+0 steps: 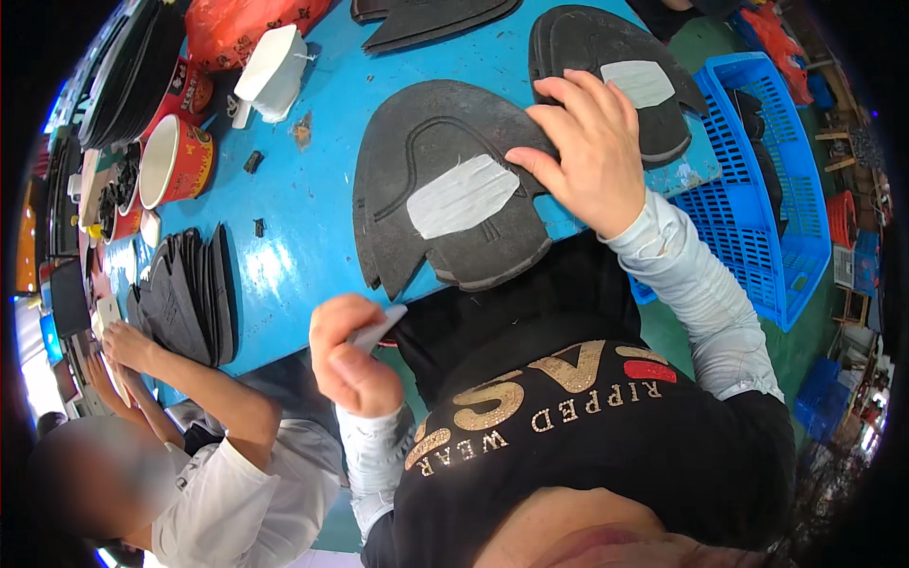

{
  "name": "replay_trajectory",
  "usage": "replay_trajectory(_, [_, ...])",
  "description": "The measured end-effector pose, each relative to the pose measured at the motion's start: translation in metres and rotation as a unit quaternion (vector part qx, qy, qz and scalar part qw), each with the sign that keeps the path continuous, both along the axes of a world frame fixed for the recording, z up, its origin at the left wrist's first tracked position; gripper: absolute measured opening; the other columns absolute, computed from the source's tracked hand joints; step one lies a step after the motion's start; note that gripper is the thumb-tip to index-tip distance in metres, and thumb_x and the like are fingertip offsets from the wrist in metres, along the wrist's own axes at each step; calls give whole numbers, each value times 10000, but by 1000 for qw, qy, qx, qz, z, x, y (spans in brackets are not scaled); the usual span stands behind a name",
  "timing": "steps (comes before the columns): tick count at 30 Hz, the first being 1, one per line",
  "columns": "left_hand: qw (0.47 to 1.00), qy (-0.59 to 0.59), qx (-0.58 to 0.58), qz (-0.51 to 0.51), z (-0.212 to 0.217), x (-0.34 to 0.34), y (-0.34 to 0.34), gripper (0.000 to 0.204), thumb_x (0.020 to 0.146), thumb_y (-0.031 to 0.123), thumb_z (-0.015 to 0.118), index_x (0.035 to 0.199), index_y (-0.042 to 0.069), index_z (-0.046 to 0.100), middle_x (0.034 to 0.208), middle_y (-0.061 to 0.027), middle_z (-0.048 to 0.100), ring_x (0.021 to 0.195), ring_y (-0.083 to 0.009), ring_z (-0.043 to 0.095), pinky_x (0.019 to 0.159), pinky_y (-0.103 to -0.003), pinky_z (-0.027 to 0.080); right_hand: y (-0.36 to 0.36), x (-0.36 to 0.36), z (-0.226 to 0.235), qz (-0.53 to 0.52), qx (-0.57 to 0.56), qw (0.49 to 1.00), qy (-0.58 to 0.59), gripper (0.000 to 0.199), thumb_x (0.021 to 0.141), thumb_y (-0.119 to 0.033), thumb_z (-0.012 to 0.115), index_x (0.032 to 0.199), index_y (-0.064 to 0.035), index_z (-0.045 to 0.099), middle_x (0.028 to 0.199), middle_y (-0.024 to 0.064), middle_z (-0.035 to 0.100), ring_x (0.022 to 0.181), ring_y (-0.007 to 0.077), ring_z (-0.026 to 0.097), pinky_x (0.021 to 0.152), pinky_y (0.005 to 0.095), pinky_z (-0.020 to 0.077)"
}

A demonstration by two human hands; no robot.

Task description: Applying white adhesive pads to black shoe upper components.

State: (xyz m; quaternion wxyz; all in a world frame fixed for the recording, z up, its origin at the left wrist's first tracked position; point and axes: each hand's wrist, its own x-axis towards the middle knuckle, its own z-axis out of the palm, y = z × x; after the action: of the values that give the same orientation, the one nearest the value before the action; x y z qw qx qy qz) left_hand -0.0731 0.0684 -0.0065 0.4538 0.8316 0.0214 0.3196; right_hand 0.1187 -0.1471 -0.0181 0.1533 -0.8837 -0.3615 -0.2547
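A black foam panel with a rounded top, a curved groove and a notched lower edge lies in front of me. A pale grey rectangular patch sits on its middle. My right hand spreads its fingers over the panel's right edge, thumb near the patch. The fingertips reach the neighbouring stack of black panels, which carries a similar patch. My left hand is closed on a thin, flat grey piece, off the table's near edge. Whether that piece is a blade or a strip I cannot tell.
The blue table holds red paper tubs, a white container and stacked black pieces at left. A blue plastic crate stands at right. A person in a white shirt works at lower left.
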Motion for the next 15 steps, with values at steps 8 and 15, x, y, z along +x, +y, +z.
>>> replay_trajectory(8, [998,47,-31,-32,9,10,-20,459,1003,377,422,930,-45,588,733,-71,480,578,-118,419,533,-266,315,10,-28,28,190,184,964,-11,212,721,-145,702,922,-112,646,925,53,642,767,206,628,680,317,470])
replay_trajectory(15, [966,42,-235,-97,19,36,-28,625,894,567,537,1126,-12,503,654,10,381,536,-88,380,473,-241,282,-108,75,59,53,462,833,301,240,906,-121,655,1112,-18,589,943,39,673,845,64,608,692,218,492])
